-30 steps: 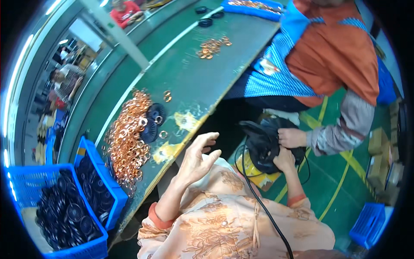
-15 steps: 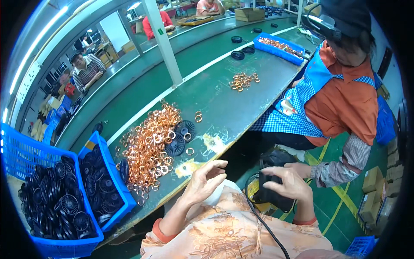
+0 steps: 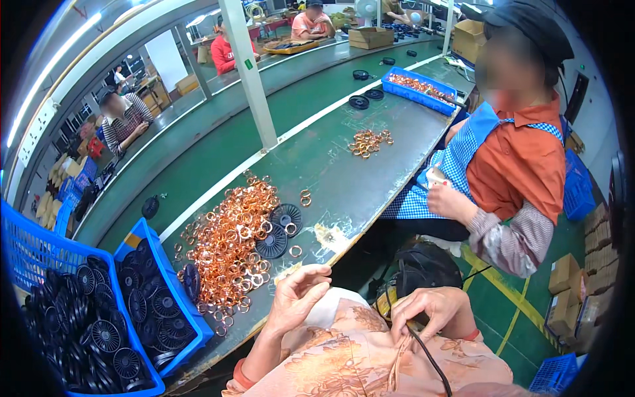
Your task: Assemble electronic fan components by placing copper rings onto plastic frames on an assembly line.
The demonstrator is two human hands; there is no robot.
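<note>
Cable (image 3: 434, 366), black, runs down the patterned top (image 3: 331, 357); right hand (image 3: 431, 309) now off the black bag (image 3: 426, 264) and at the cable, fingers bent, grip unclear. Left hand (image 3: 299, 301) stays half-open, empty, near the counter (image 3: 331, 188). Co-worker's hand (image 3: 452, 201) also off bag, so attention seems shifted to cable.

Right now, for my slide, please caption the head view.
Left hand open near heaped copper-coloured metal rings; right hand at a black cable.
</note>
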